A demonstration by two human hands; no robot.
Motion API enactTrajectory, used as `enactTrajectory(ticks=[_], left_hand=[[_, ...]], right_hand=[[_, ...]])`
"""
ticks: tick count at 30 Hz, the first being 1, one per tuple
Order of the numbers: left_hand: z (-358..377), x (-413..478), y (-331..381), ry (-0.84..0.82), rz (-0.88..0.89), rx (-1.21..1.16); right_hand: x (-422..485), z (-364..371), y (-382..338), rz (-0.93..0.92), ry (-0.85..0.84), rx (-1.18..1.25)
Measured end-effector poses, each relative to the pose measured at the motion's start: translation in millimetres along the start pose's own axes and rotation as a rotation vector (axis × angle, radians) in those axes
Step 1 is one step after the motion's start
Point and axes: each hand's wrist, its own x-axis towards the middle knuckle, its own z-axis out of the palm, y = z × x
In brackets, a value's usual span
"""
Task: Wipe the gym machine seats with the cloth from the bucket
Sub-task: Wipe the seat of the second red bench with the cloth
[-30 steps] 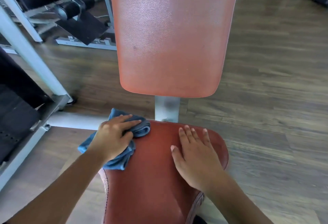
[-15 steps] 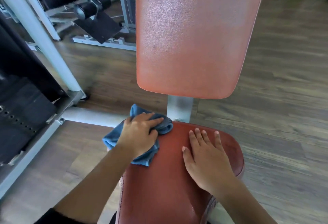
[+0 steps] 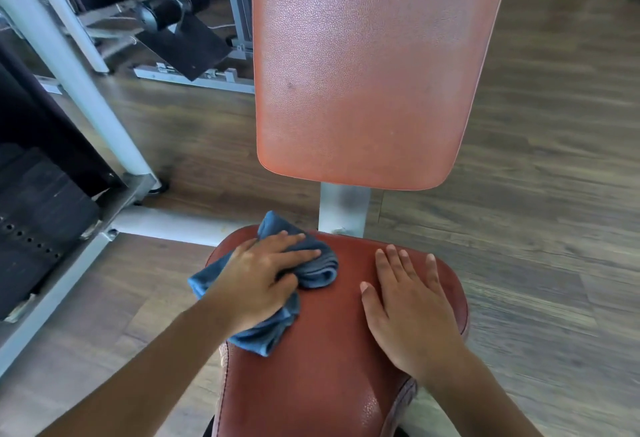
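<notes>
Head view. The fingers [image 3: 299,254] of the left hand [image 3: 259,279] lie nearly straight and close together across the top of the cloth [image 3: 320,270], pressing it down onto the seat [image 3: 329,374]; the thumb rests against the near side of a rolled fold. The fingers [image 3: 398,265] of the right hand [image 3: 414,313] are extended, slightly spread and flat on the bare seat, holding nothing, just beside the cloth but apart from it.

The cloth is blue, soft and bunched; one rounded roll shows ahead of the left fingertips, and loose corners hang past the seat's left edge. It sits on the far-left part of the seat. The seat is a dark red, glossy padded cushion with a rounded far edge and a stitched side seam. Beyond it a pale grey metal post [image 3: 343,211] carries the backrest [image 3: 367,73], a lighter red-orange rectangular pad with rounded corners and a fine pebbled grain. Grey tubular machine frame [image 3: 78,90] and black perforated plates [image 3: 38,229] stand at left on the wood-plank floor [image 3: 536,194].
</notes>
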Motion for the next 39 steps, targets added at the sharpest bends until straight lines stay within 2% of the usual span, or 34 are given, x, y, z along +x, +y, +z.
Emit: enactTrajectory(ticks=[3, 5, 6, 9, 11, 14, 16, 18, 20, 22, 23, 25, 27, 29, 31, 33, 36, 38, 39], left_hand=[[-2.0, 12.6, -15.5, 0.112, -0.146, 0.048], [4.7, 31.3, 3.9, 0.079, -0.239, 0.13], [10.2, 36.7, 15.8, 0.036, -0.227, 0.145], [14.6, 25.5, 28.0, -0.092, -0.031, 0.062], [4.3, 9.4, 12.9, -0.07, 0.036, -0.032], [-0.7, 17.0, -12.0, 0.076, -0.096, -0.018], [3.6, 33.7, 0.7, 0.091, -0.202, 0.057], [13.0, 41.4, 22.2, 0.021, -0.163, 0.084], [16.5, 31.7, 29.6, -0.065, -0.031, 0.027], [10.2, 17.3, 17.4, -0.065, 0.051, -0.04], [7.3, 15.6, 5.9, -0.022, 0.042, -0.055], [3.5, 23.9, -9.4, 0.071, -0.09, -0.027], [5.4, 39.4, 0.8, 0.075, -0.224, 0.062], [12.9, 47.0, 23.0, 0.009, -0.181, 0.102], [17.4, 37.7, 31.2, -0.085, -0.045, 0.061], [11.8, 22.5, 21.1, -0.108, 0.031, -0.01], [8.1, 29.1, 4.3, -0.011, -0.072, 0.001], [13.7, 45.2, 19.6, -0.031, -0.189, 0.118], [19.4, 51.0, 32.2, -0.053, -0.191, 0.152]], right_hand=[[-0.2, 0.1, 3.2, 0.013, 0.002, -0.001], [0.9, 1.0, 3.4, 0.02, 0.003, 0.001], [1.3, 1.3, 3.1, 0.021, 0.002, -0.002], [0.3, 0.9, 4.8, 0.027, -0.001, -0.013], [-1.2, 0.0, 7.2, 0.028, -0.001, -0.006], [-2.9, -0.6, 11.3, 0.038, 0.01, -0.005], [-2.7, -0.7, 12.6, 0.045, 0.013, -0.001], [-2.8, -1.3, 11.8, 0.045, 0.012, 0.005], [-3.4, -2.6, 12.0, 0.045, 0.01, 0.014], [-3.9, -3.3, 13.3, 0.043, 0.008, 0.021], [-4.2, -3.4, 13.8, 0.041, 0.009, 0.02], [-4.7, -3.7, 14.1, 0.035, 0.01, 0.015], [-4.3, -2.8, 14.2, 0.033, 0.014, 0.013], [-3.8, -1.9, 14.1, 0.032, 0.016, 0.007], [-3.6, -1.2, 14.1, 0.036, 0.015, 0.001], [-3.8, -0.8, 14.5, 0.038, 0.013, 0.001], [-4.3, 0.3, 15.6, 0.029, 0.024, 0.0], [-4.4, 0.9, 16.7, 0.033, 0.027, 0.007], [-4.7, 1.0, 17.3, 0.04, 0.03, 0.013]])
